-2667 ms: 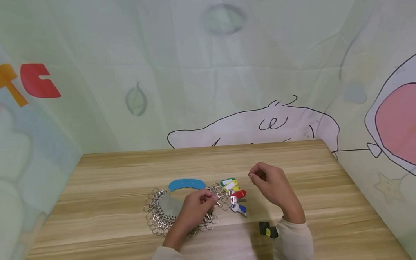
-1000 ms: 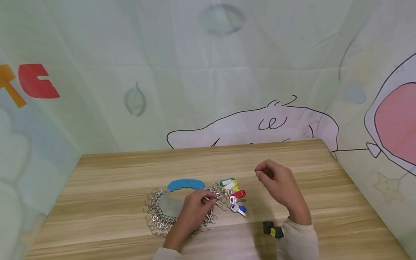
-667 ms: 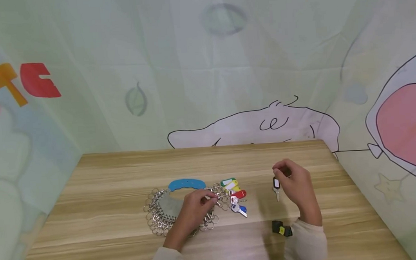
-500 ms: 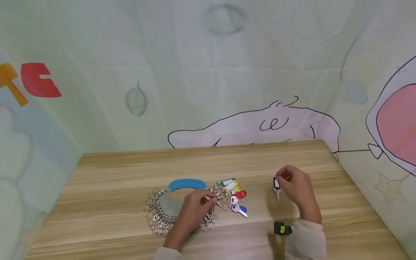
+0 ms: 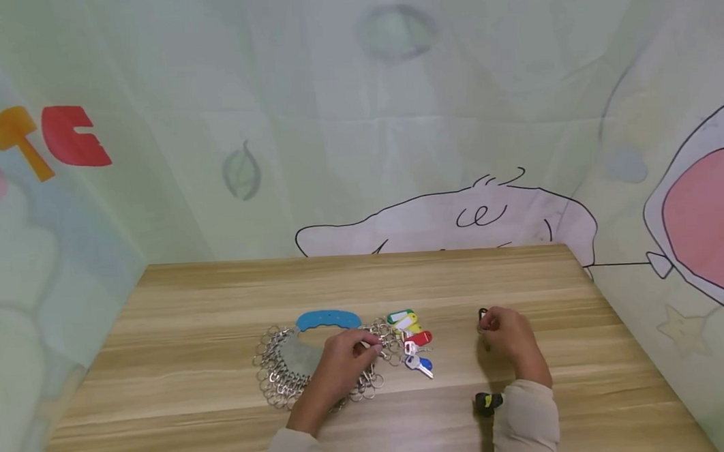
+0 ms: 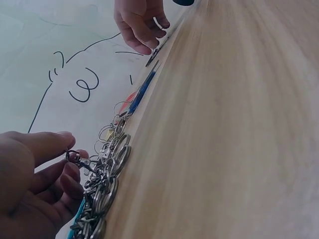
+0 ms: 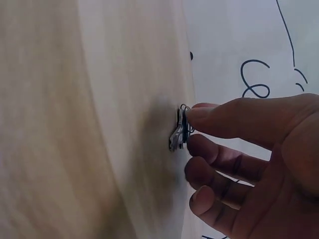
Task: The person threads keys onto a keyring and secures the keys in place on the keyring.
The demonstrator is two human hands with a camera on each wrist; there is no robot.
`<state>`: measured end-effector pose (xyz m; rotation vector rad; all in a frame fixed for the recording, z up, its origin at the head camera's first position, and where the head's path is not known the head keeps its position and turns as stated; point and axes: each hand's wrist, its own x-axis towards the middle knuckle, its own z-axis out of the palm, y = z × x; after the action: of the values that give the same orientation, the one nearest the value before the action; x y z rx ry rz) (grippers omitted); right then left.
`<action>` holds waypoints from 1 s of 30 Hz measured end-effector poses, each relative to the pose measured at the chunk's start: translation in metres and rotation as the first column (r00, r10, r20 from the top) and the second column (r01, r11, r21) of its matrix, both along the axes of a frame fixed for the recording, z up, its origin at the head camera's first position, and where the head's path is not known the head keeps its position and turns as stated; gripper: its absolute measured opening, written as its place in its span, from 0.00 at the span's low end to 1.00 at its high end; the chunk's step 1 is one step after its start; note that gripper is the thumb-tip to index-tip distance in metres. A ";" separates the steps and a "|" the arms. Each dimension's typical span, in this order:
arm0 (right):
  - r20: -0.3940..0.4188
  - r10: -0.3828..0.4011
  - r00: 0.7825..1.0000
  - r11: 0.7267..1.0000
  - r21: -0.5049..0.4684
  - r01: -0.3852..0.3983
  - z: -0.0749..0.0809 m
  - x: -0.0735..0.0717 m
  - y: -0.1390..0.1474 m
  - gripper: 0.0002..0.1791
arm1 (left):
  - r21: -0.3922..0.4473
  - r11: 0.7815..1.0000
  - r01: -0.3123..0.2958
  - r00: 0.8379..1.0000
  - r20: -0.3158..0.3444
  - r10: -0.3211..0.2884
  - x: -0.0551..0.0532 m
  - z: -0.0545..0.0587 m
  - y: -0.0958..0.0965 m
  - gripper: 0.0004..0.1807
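Note:
A key holder with a blue handle and a curved grey plate, fringed with metal clasps and split rings, lies on the table left of centre. My left hand hovers over its right side, and thumb and fingertips pinch a small metal clasp. Farther right, my right hand is down at the table over a key with a black tag. In the right wrist view its thumb and index finger pinch the key ring beside the key; the hand hides most of it in the head view.
Keys with green, yellow, red and blue tags lie at the key holder's right edge. The wooden table meets a printed cloth backdrop behind and at both sides.
My right hand has moved right, uncovering the black-tagged key on the table, then come down onto it and taken its ring. The left hand has stayed at the same clasp.

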<state>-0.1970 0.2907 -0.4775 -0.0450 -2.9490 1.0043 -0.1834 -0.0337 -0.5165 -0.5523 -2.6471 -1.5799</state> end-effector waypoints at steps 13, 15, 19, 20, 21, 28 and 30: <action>0.010 -0.015 1.000 0.999 0.032 0.014 -0.005 -0.002 0.000 0.06 | -0.009 1.000 -0.004 1.000 0.004 0.005 0.002 0.002 0.001 0.02; 0.018 -0.020 1.000 0.999 0.034 0.019 -0.004 -0.002 -0.001 0.06 | -0.007 1.000 -0.005 1.000 0.006 0.005 0.002 0.002 0.001 0.03; 0.028 -0.038 0.999 0.999 0.001 0.038 0.001 -0.001 -0.002 0.05 | -0.002 1.000 0.002 1.000 0.007 -0.002 0.001 0.002 0.001 0.03; 0.026 -0.043 0.999 0.999 -0.013 0.043 0.003 -0.001 -0.003 0.05 | -0.001 1.000 0.004 1.000 0.008 -0.004 0.001 0.002 0.001 0.02; 0.016 -0.048 0.999 0.998 -0.028 0.048 0.005 0.000 -0.003 0.04 | 0.002 1.000 0.008 1.000 0.009 -0.008 0.001 0.002 0.001 0.02; -0.054 -0.077 0.996 0.988 -0.136 0.069 0.022 0.004 -0.005 0.03 | 0.012 1.000 0.020 1.000 0.005 -0.020 0.001 0.002 0.000 0.03; -0.084 -0.086 0.993 0.985 -0.159 0.072 0.028 0.006 -0.007 0.04 | 0.012 1.000 0.021 1.000 0.003 -0.021 0.001 0.002 0.000 0.03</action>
<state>-0.1905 0.2842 -0.4491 -0.1152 -2.7593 1.1897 -0.1824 -0.0338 -0.5142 -0.5790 -2.6407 -1.6029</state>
